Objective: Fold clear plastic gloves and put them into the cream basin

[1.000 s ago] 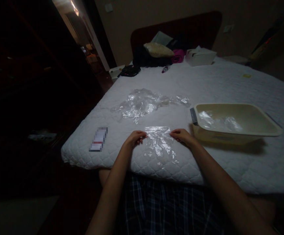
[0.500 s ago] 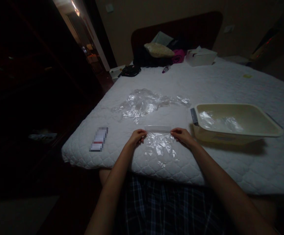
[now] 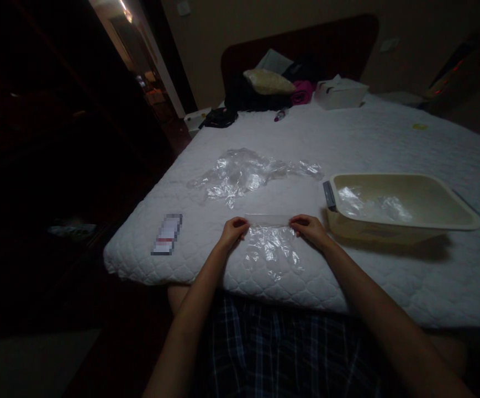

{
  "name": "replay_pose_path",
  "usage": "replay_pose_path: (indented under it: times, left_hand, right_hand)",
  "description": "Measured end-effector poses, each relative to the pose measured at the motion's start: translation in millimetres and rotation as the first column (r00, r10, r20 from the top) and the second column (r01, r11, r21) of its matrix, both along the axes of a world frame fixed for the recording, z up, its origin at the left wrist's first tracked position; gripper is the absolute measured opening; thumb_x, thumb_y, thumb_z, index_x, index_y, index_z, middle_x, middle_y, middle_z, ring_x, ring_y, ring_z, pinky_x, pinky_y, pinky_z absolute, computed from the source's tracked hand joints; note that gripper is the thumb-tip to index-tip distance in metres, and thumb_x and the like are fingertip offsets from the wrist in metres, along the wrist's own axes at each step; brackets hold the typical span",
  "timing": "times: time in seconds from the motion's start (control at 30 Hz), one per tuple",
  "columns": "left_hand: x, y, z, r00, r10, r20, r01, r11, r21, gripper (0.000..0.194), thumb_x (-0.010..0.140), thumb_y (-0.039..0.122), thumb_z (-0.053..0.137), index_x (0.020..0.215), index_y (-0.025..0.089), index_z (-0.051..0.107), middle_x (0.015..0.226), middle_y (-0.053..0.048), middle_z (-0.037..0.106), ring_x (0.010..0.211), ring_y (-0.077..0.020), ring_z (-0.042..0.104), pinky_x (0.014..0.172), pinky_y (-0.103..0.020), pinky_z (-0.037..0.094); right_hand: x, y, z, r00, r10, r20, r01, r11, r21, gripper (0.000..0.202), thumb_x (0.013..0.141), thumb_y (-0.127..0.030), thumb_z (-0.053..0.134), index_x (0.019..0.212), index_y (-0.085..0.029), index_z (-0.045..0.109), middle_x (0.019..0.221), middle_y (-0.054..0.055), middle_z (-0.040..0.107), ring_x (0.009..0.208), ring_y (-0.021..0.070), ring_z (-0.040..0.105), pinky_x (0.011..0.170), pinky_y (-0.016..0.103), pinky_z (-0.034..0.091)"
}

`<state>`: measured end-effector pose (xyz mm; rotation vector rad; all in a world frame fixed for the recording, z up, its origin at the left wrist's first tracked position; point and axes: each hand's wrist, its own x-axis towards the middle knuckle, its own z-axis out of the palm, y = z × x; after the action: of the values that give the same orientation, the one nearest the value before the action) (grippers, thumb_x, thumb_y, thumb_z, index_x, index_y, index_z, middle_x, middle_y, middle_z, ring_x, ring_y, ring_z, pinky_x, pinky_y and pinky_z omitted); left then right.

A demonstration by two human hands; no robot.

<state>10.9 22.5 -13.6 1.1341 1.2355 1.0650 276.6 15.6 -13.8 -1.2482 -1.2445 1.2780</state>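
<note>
Take 12 o'clock as straight away from you across the bed [image 3: 173, 193]. The clear plastic bag [image 3: 270, 243] lies flat on the cover in front of you, between your two hands and touching both. Your left hand [image 3: 233, 231] has its fingers [image 3: 240, 223] closed in a narrow pinch on the bag's upper left side; your right hand [image 3: 312, 229] has its fingers pinched together on the upper right side, about level with the left. From your left fingers the body of the bag spreads toward 4 o'clock, and from your right fingers toward 8 o'clock, so neither hand is clearly nearer. Its smooth top strip [image 3: 268, 219] runs from 9 to 3 o'clock, while the wrinkled body reaches toward you at 6 o'clock, which looks like its slightly longer axis. The film is too sheer to tell how many layers each pinch takes in. Beyond the strip, toward 11 o'clock, lies a crumpled spread of clear plastic [image 3: 242, 172]. The cream tub [image 3: 372, 229] sits at about 3 o'clock from your right hand, with more clear film [image 3: 351, 200] inside. A blurred flat item [image 3: 167, 235] lies at 9 o'clock from your left hand.
</note>
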Motion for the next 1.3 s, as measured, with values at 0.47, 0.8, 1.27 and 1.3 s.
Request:
replay_pose_path:
  times: [0.47,0.8,1.27,1.3]
  left_hand:
    - [-2,-2,-2.0,0.997,0.035,0.075,-0.037,0.999,0.028,0.026,0.055,0.02,0.062,0.079,0.014,0.055,0.059,0.001,0.057,0.049,-0.0099,0.055,0.038,-0.017,0.036]
    - [-1,-6,-2.6,0.998,0.043,0.054,-0.046,0.997,0.061,0.024,0.055,0.021,0.063,0.077,0.014,0.059,0.055,0.003,0.056,0.046,-0.0083,0.051,0.042,-0.018,0.035]
    - [4,-11,9.2,0.997,0.072,0.034,-0.077,0.984,0.16,0.014,0.052,0.015,0.063,0.065,0.014,0.059,0.068,0.001,0.057,0.056,-0.0086,0.054,0.053,-0.021,0.043]
    - [3,-11,9.3,0.997,0.069,0.031,-0.073,0.983,0.169,0.013,0.052,0.015,0.064,0.064,0.014,0.06,0.068,0.001,0.058,0.058,-0.0091,0.055,0.055,-0.021,0.044]
  right_hand:
    - [1,-1,-0.8,0.98,-0.01,0.197,-0.016,0.991,0.134,0.02,0.06,-0.03,0.064,0.075,-0.017,0.066,0.07,0.003,0.066,0.064,0.0156,0.058,0.063,0.028,0.046]
    - [-3,-7,6.6,0.975,-0.053,0.214,0.006,0.977,0.213,0.013,0.059,-0.023,0.058,0.068,-0.02,0.066,0.078,0.003,0.067,0.078,0.019,0.06,0.077,0.033,0.046]
    - [-4,-8,2.9,0.979,-0.054,0.195,-0.002,0.961,0.276,0.012,0.062,-0.021,0.055,0.067,-0.019,0.065,0.078,0.004,0.065,0.074,0.0166,0.059,0.072,0.03,0.046]
    - [-4,-8,1.9,0.978,-0.053,0.201,-0.008,0.958,0.288,0.011,0.062,-0.021,0.054,0.066,-0.019,0.065,0.078,0.004,0.065,0.075,0.0168,0.059,0.072,0.03,0.046]
